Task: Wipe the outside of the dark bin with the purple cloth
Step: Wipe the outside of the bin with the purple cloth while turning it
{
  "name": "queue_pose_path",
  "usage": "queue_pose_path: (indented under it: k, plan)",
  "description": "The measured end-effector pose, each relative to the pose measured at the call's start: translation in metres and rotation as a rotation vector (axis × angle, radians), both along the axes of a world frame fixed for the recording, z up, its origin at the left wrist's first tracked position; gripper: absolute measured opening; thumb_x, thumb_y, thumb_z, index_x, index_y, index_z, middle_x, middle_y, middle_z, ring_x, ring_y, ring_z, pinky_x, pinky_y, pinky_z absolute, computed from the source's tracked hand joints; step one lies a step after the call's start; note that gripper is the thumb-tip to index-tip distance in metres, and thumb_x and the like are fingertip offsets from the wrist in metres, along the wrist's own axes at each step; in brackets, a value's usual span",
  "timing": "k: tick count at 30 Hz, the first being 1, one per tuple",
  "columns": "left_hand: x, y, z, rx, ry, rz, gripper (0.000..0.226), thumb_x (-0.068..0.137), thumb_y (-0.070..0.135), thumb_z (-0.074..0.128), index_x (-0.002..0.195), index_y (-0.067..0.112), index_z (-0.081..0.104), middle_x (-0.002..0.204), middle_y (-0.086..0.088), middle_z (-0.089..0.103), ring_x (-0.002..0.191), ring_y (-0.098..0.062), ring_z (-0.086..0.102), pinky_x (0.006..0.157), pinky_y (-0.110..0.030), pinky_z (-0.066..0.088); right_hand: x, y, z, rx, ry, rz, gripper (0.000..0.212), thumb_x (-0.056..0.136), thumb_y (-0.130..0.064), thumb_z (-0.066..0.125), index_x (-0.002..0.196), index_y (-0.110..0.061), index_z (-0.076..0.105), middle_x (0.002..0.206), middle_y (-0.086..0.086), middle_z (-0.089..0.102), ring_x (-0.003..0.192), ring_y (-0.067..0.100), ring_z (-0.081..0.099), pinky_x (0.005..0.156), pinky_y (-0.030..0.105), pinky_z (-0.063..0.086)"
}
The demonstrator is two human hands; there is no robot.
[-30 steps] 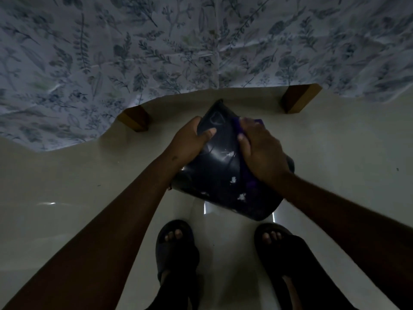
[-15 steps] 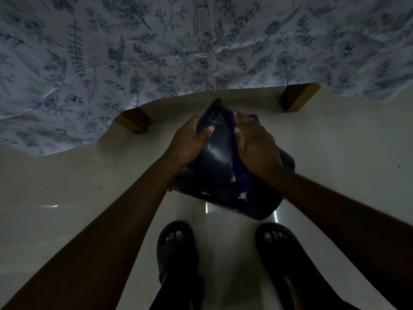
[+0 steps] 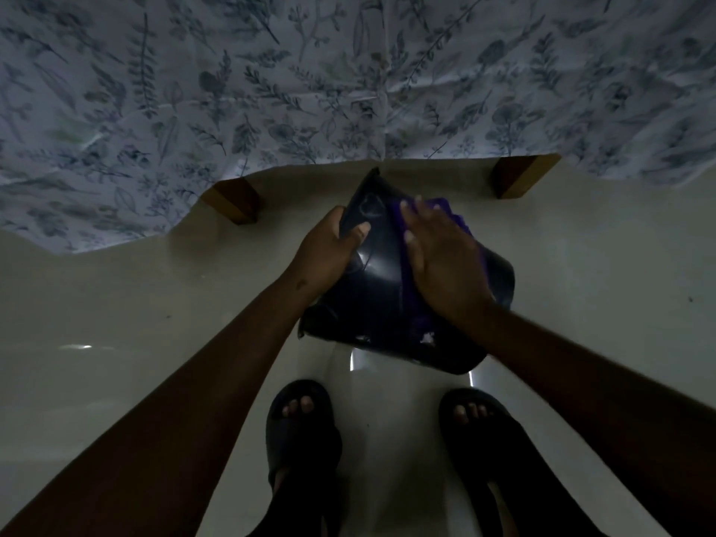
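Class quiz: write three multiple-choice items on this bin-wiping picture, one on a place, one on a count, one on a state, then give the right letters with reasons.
1. Where is the purple cloth?
A. on the floor
B. under the right hand on the dark bin
C. on the floral fabric

2. How many wooden legs show?
A. two
B. four
C. none

3. What does the left hand do?
A. hangs free
B. grips the bin
C. holds the cloth

Key: 1 B, cloth peeks out around the flat palm. 2 A, one at each side under the fabric. 3 B, thumb and fingers clasp the bin's edge.
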State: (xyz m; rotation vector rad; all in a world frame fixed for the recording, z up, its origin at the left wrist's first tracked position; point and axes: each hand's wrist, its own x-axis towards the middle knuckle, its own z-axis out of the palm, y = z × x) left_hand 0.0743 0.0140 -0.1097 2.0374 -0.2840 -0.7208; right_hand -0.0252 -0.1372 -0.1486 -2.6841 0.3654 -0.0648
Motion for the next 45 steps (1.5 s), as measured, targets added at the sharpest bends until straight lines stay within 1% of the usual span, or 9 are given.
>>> queue_pose_path:
  k: [3, 10, 17, 25, 28, 34, 37, 41, 45]
  plan:
    - [0.0, 0.0, -0.001, 0.053, -0.045, 0.001, 0.015, 0.097, 0.033, 0.053, 0.105, 0.02, 0.055, 0.087, 0.011, 0.061, 0.078, -0.004, 0.059, 0.062, -0.014, 0.042, 0.014, -0.008, -0.002, 0.069, 0.026, -0.077, 0.046, 0.103, -0.029, 0.029, 0.147, -0.017, 0.034, 0.154, 0.006, 0.034, 0.141, 0.024, 0.033, 0.112, 0.04, 0.026]
    - [0.009, -0.002, 0.0, 0.12, -0.038, -0.058, 0.018, 0.097, 0.033, 0.051, 0.108, 0.018, 0.055, 0.099, 0.0, 0.063, 0.084, -0.012, 0.059, 0.064, -0.021, 0.041, -0.055, 0.025, -0.006, -0.122, -0.05, 0.395, 0.049, 0.099, -0.035, 0.031, 0.147, -0.03, 0.031, 0.158, -0.004, 0.021, 0.148, 0.022, 0.012, 0.117, 0.046, 0.014]
    - [0.006, -0.007, 0.004, 0.137, -0.016, -0.044, 0.026, 0.097, 0.034, 0.051, 0.114, 0.016, 0.054, 0.105, -0.002, 0.063, 0.089, -0.015, 0.061, 0.071, -0.025, 0.048, 0.024, -0.026, -0.005, 0.239, 0.097, -0.081, 0.048, 0.103, -0.032, 0.024, 0.148, -0.017, 0.032, 0.154, 0.006, 0.035, 0.14, 0.024, 0.035, 0.114, 0.04, 0.028]
    - [0.021, -0.027, 0.004, 0.181, 0.021, -0.044, 0.027, 0.096, 0.033, 0.05, 0.117, 0.016, 0.056, 0.11, -0.004, 0.063, 0.096, -0.02, 0.06, 0.075, -0.03, 0.048, -0.059, 0.036, -0.003, -0.182, 0.011, 0.391, 0.055, 0.098, -0.036, 0.03, 0.151, -0.029, 0.018, 0.16, -0.004, 0.01, 0.149, 0.024, 0.005, 0.117, 0.045, 0.008]
    - [0.022, -0.031, 0.007, 0.134, 0.102, -0.013, 0.031, 0.096, 0.031, 0.052, 0.123, 0.015, 0.054, 0.112, -0.004, 0.062, 0.1, -0.021, 0.061, 0.078, -0.03, 0.051, -0.03, 0.019, 0.001, -0.071, 0.011, 0.243, 0.053, 0.1, -0.034, 0.027, 0.151, -0.028, 0.018, 0.161, -0.003, 0.012, 0.149, 0.022, 0.008, 0.117, 0.045, 0.012]
    - [0.019, -0.027, 0.004, 0.17, 0.079, 0.024, 0.034, 0.095, 0.035, 0.053, 0.121, 0.014, 0.055, 0.116, -0.007, 0.064, 0.103, -0.023, 0.062, 0.093, -0.04, 0.051, 0.029, -0.031, -0.006, 0.243, 0.1, -0.12, 0.045, 0.104, -0.03, 0.027, 0.146, -0.016, 0.036, 0.151, 0.006, 0.04, 0.136, 0.023, 0.039, 0.109, 0.034, 0.028]
    - [0.017, -0.028, 0.004, 0.211, 0.023, 0.035, 0.033, 0.094, 0.036, 0.053, 0.118, 0.014, 0.057, 0.112, -0.008, 0.065, 0.1, -0.024, 0.063, 0.089, -0.04, 0.052, 0.006, -0.014, -0.004, 0.138, 0.066, -0.084, 0.05, 0.102, -0.033, 0.026, 0.148, -0.016, 0.032, 0.153, 0.007, 0.037, 0.139, 0.024, 0.035, 0.113, 0.04, 0.027]
    - [0.02, -0.03, 0.004, 0.244, 0.008, 0.003, 0.031, 0.094, 0.033, 0.054, 0.116, 0.012, 0.057, 0.114, -0.009, 0.065, 0.102, -0.025, 0.062, 0.089, -0.038, 0.05, -0.044, 0.036, 0.003, -0.067, 0.08, 0.09, 0.058, 0.099, -0.04, 0.024, 0.153, -0.021, 0.015, 0.162, 0.003, 0.011, 0.149, 0.024, 0.006, 0.117, 0.045, 0.011]
    - [0.02, -0.029, 0.007, 0.148, 0.117, 0.007, 0.03, 0.094, 0.032, 0.056, 0.118, 0.014, 0.056, 0.115, -0.009, 0.066, 0.104, -0.025, 0.063, 0.091, -0.039, 0.052, -0.029, 0.019, 0.002, -0.021, 0.032, 0.11, 0.057, 0.1, -0.041, 0.024, 0.152, -0.02, 0.021, 0.161, 0.004, 0.017, 0.148, 0.022, 0.014, 0.117, 0.043, 0.018]
